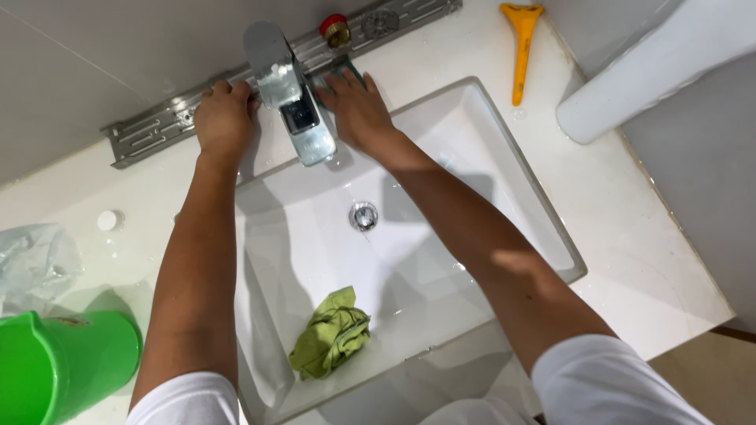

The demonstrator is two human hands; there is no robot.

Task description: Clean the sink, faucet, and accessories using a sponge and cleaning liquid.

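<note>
1. Chrome faucet (291, 98): flanked by left hand (224, 118) and right hand (358, 110), a dark green pad (349, 71) pressed under the right.
2. White sink (504, 169): crumpled green cloth (331, 332) lain inside.
3. Countertop (630, 236): yellow scraper (520, 47), green bucket (67, 362) placed.

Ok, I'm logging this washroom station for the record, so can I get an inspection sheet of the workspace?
Surface: white counter, wet spots, with a sunken white sink.
Job's things: chrome tap; dark green pad under the right hand.
Clutter: green rag in the sink, yellow scraper, green bucket, clear plastic bag.
Grip: left hand and right hand flank the tap base.
Cables: nothing seen.
Surroundings: slotted metal rail along the wall.
</note>
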